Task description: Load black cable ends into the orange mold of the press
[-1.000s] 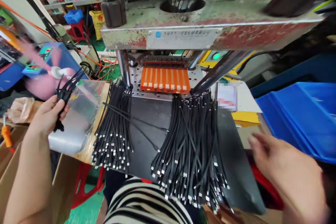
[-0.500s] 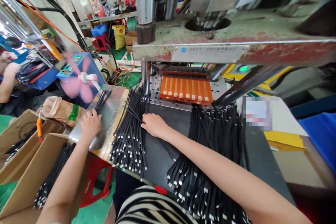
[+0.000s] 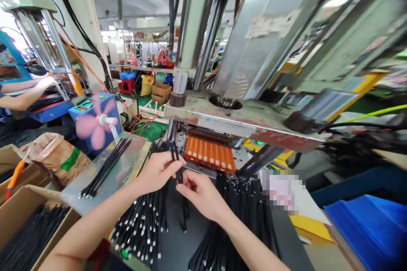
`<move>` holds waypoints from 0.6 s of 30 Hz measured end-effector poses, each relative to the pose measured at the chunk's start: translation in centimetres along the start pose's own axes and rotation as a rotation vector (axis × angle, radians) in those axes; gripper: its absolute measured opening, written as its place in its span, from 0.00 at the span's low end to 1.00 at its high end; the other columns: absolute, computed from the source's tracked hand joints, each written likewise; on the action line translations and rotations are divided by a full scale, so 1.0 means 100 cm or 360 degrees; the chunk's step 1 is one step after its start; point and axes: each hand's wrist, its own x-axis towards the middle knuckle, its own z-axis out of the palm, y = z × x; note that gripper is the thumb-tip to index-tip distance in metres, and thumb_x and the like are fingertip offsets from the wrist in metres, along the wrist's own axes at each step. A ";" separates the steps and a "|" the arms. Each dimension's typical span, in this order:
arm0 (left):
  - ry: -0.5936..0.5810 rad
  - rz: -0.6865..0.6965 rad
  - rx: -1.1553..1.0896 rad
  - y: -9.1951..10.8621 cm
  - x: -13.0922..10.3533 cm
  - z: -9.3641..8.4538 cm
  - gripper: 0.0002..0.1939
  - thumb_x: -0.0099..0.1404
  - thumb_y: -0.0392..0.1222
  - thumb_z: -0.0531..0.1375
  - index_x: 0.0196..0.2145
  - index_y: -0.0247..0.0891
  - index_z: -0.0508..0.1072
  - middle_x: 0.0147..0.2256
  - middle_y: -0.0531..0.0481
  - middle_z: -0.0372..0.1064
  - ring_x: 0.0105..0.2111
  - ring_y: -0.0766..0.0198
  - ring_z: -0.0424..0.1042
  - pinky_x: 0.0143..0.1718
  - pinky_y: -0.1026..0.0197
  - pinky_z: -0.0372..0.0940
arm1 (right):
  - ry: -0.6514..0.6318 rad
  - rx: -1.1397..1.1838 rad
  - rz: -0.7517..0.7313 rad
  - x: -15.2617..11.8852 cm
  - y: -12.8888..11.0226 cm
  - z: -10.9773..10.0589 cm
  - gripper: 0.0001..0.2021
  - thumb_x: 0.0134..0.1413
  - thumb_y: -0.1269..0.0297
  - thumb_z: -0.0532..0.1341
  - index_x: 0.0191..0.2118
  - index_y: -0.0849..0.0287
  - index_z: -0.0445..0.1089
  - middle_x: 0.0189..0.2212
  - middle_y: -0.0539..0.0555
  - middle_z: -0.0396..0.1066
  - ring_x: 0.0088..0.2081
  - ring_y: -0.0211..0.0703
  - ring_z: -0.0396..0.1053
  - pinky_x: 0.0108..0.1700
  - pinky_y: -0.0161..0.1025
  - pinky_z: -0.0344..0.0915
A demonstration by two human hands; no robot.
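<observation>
Between my hands, in front of the press, hangs a small group of black cables point(image 3: 176, 154). My left hand point(image 3: 157, 172) is closed round them, thumb pressed on the strands. Just below and to the right, my right hand point(image 3: 200, 192) has its fingers curled in a pinch on the same cables, whose lower ends dangle over the dark bench top. Beneath my left forearm lies a spread pile of black cables point(image 3: 140, 224) with silver connector ends. Another pile point(image 3: 238, 220) is partly covered by my right forearm. A few cables point(image 3: 104, 169) rest on the metal sheet at left.
The press point(image 3: 216, 120) stands ahead, with an orange slotted mould point(image 3: 210, 152) on its bed. A pink fan point(image 3: 98, 122) turns at left. Cardboard boxes point(image 3: 41, 220) with cables sit lower left. A blue bin point(image 3: 369, 228) is at right. A co-worker's arms point(image 3: 25, 95) show far left.
My left hand has left the metal sheet and come right to the cables by my right hand. Both hands now hold cables up in front of the mould. The view has tilted upward.
</observation>
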 end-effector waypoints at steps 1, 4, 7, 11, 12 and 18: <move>-0.0048 0.0027 -0.0002 0.004 0.005 0.003 0.13 0.66 0.46 0.53 0.36 0.34 0.72 0.30 0.50 0.68 0.23 0.71 0.67 0.25 0.68 0.63 | 0.0003 0.0094 0.0033 -0.001 0.001 -0.002 0.11 0.51 0.65 0.59 0.23 0.57 0.56 0.18 0.43 0.56 0.22 0.33 0.54 0.26 0.32 0.51; -0.0170 0.0064 -0.0037 0.010 0.013 0.010 0.09 0.64 0.44 0.55 0.33 0.35 0.69 0.28 0.52 0.66 0.25 0.70 0.67 0.26 0.68 0.63 | -0.0002 0.0302 0.0134 -0.005 0.004 -0.008 0.11 0.47 0.65 0.61 0.23 0.57 0.56 0.17 0.42 0.57 0.20 0.33 0.54 0.25 0.32 0.51; -0.0171 0.0075 0.0206 0.012 0.016 0.015 0.06 0.63 0.42 0.57 0.33 0.37 0.66 0.24 0.55 0.63 0.24 0.69 0.65 0.26 0.67 0.60 | 0.0166 0.0251 0.0149 -0.006 0.005 -0.009 0.13 0.43 0.64 0.63 0.21 0.57 0.56 0.16 0.42 0.55 0.20 0.32 0.51 0.24 0.32 0.50; -0.0158 0.0080 0.0461 0.016 0.017 0.015 0.09 0.66 0.43 0.52 0.40 0.38 0.66 0.29 0.53 0.67 0.26 0.68 0.66 0.29 0.65 0.61 | 0.0429 0.0125 0.0138 -0.006 0.006 -0.005 0.14 0.41 0.63 0.65 0.20 0.57 0.57 0.15 0.42 0.55 0.19 0.33 0.52 0.23 0.32 0.51; -0.0197 0.0046 0.0407 0.017 0.018 0.014 0.10 0.66 0.43 0.51 0.42 0.37 0.66 0.31 0.52 0.67 0.26 0.68 0.67 0.29 0.65 0.62 | 0.0459 0.0137 0.0135 -0.006 0.006 -0.004 0.13 0.42 0.63 0.65 0.20 0.57 0.58 0.16 0.43 0.56 0.19 0.33 0.53 0.23 0.32 0.52; -0.0369 -0.0052 0.0009 0.017 0.022 0.007 0.12 0.64 0.43 0.54 0.42 0.33 0.68 0.31 0.51 0.64 0.24 0.70 0.65 0.26 0.66 0.64 | 0.0540 0.0116 0.0001 -0.008 0.007 -0.009 0.10 0.49 0.59 0.60 0.23 0.57 0.63 0.18 0.45 0.57 0.21 0.35 0.54 0.25 0.33 0.53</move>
